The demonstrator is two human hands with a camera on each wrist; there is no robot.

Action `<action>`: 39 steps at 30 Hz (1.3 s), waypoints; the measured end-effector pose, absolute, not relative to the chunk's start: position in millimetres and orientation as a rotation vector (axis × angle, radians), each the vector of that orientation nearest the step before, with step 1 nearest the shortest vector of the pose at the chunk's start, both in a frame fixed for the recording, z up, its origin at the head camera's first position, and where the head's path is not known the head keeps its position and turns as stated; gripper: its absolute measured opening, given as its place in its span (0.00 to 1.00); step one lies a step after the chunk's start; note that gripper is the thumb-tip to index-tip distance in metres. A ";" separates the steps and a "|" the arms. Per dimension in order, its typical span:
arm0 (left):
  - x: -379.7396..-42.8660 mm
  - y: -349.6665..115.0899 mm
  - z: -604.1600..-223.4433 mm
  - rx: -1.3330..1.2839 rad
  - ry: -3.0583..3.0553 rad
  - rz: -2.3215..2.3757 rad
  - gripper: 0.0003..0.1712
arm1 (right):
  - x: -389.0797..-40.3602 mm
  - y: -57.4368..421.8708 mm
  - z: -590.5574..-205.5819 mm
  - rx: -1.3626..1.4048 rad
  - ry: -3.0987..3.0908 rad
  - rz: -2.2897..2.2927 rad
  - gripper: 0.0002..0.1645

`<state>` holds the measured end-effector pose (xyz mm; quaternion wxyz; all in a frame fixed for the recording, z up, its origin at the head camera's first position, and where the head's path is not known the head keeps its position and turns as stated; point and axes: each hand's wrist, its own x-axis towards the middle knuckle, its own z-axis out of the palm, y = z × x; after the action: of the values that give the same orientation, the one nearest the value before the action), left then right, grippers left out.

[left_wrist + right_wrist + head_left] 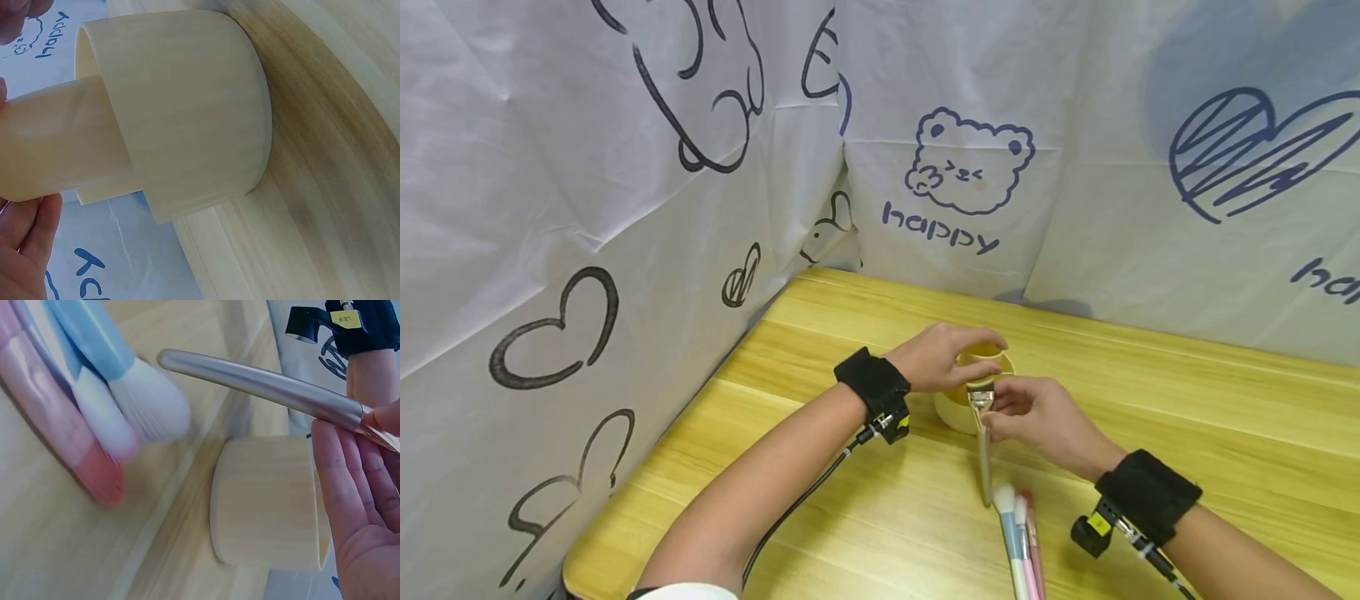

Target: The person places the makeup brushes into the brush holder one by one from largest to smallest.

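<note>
My left hand (942, 357) grips a smooth cream cylinder (59, 140) between fingers and thumb. Its far end sits inside a wider cream round holder (181, 112), which stands on the wooden table. To the right, my right hand (1047, 421) pinches a makeup brush (983, 442) near its metal collar. The brush's bristle end points up beside the cylinder, and its champagne-coloured handle (269, 387) slants down over the table. In the right wrist view the holder (269, 503) shows below the brush, with the cylinder hidden.
Several makeup brushes lie together at the table's near side: a blue one (1009, 521), a white-tipped one (1022, 525) and a pink one (1033, 542). White sheets (1105, 167) with drawings hang behind and left of the wooden table (1150, 400).
</note>
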<state>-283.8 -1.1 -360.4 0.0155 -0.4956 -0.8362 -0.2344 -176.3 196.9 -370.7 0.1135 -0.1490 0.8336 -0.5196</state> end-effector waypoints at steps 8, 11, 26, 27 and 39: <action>-284.7 -1.2 -360.3 -1.536 -2.614 -0.716 0.21 | -179.3 204.0 -367.2 -0.424 2.536 -1.543 0.14; -285.0 -1.6 -360.4 -1.543 -2.617 -0.717 0.20 | -180.6 206.6 -366.2 -0.426 2.577 -1.542 0.13; -283.7 -1.3 -360.0 -1.545 -2.631 -0.741 0.23 | -190.8 224.0 -351.1 -0.312 2.753 -1.584 0.15; -283.7 -1.1 -360.1 -1.546 -2.631 -0.742 0.23 | -191.5 225.1 -350.2 -0.306 2.765 -1.582 0.16; -283.3 -1.2 -359.9 -1.545 -2.643 -0.720 0.24 | -200.2 237.6 -344.8 -0.291 2.875 -1.639 0.17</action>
<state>-283.3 -1.2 -359.9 -0.0017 -0.4914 -0.8403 -0.2289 -200.2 237.6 -344.8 -0.0900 -0.0873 0.8619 -0.4913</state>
